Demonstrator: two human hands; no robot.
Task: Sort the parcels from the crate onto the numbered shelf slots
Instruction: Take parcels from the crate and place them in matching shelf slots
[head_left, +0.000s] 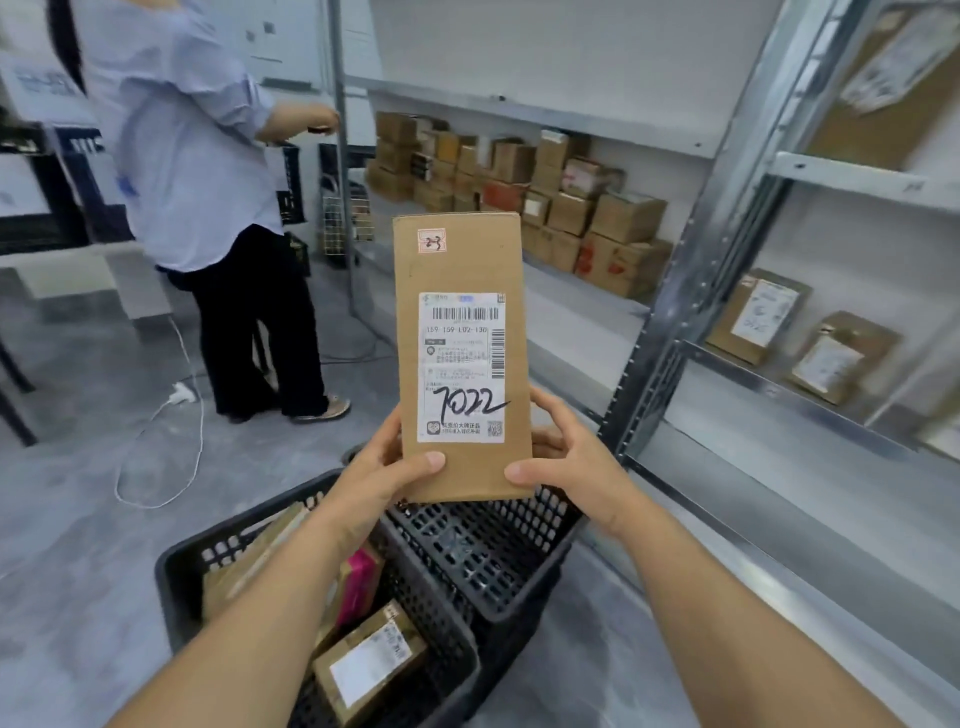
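Bystander (208, 171) in a pale shirt stands at far left, well apart from the work. Lower down, the crate (176, 558) sits under the forearms with several parcels inside. Above its far edge, the left hand (382, 467) grips the parcel (457, 260) at its lower left corner, thumb on the front face, fingers curled behind. The parcel stands upright, its long axis running up and away from the hands. Its label faces the camera and has "7022" written on it. The right hand (571, 457) mirrors the hold on the lower right corner, thumb in front, fingers round the back. Right of that rises the shelf (675, 312); its slot numbers cannot be read. Since the shelf lies to the right of the parcel, the right hand is the nearer one. I judge the coming move swings the upright box that way.
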